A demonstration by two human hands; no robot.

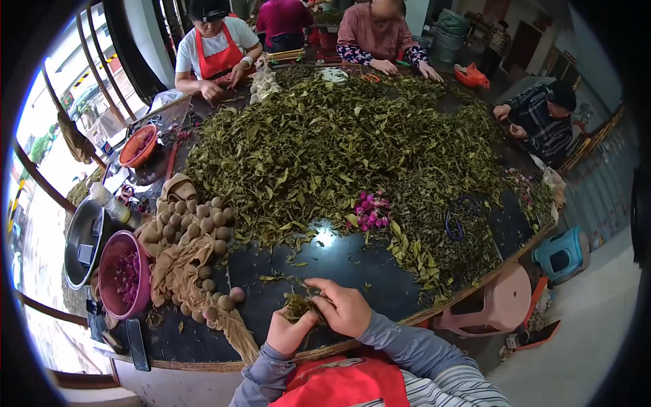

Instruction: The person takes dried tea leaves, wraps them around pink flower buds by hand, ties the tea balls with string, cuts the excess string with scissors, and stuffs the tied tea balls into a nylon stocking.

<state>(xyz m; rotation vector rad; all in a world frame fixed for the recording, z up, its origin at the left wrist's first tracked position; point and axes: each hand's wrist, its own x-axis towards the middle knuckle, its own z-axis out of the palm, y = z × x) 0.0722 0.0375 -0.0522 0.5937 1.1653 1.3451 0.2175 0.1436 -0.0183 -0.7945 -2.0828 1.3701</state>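
Note:
Close to the table's near edge, my left hand (291, 332) is closed around a small bunch of dried green leaves (297, 305). My right hand (344, 311) pinches the same bunch from the right, its fingertips partly hidden among the leaves. Just beyond both hands, a few loose leaves lie on the dark tabletop (329, 261). A large heap of dried leaves (319, 149) covers the middle of the table. Pink flower buds (369, 210) sit in a small cluster at its near side.
To the left, brown balls (203, 220) lie on tan cloth (180, 268), beside a pink bowl (104, 285) of buds, a metal basin (72, 261) and a phone (137, 344). An orange basket (140, 160) stands farther back. Several people work around the table. Stools (505, 295) stand right.

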